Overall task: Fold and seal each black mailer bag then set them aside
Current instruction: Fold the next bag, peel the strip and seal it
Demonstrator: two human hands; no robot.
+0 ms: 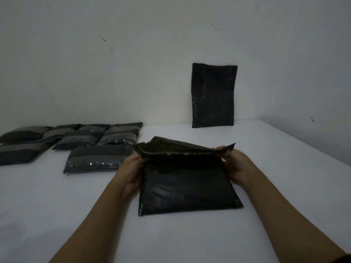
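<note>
**A:** Where is the bag being worked on, and which way does it lie?

**B:** A black mailer bag point(188, 183) lies flat on a white surface point(275, 186), right in front of the person, between the two forearms. Its closed bottom edge is nearest the person; its open end points away, toward the wall. It is close to square, slightly longer from near edge to far edge.

**A:** What does it look like?

**B:** Glossy black plastic, softly wrinkled, a little puffed as if filled. The top flap point(182, 147) is lifted and arched over the body, showing a duller underside with a pale ragged strip along its edge.

**A:** And the hands?

**B:** The left hand point(133, 171) pinches the flap's left corner, fingers curled around the bag's left side. The right hand point(235, 166) pinches the flap's right corner, palm against the bag's right side.

**A:** What else is around?

**B:** To the left, well apart from the hands, a group of folded black mailer bags point(76, 141) lies in rows, the nearest one point(96, 158) just beside the left hand. Farther back, one flat black bag point(213, 95) leans upright against the pale wall point(133, 63).
</note>
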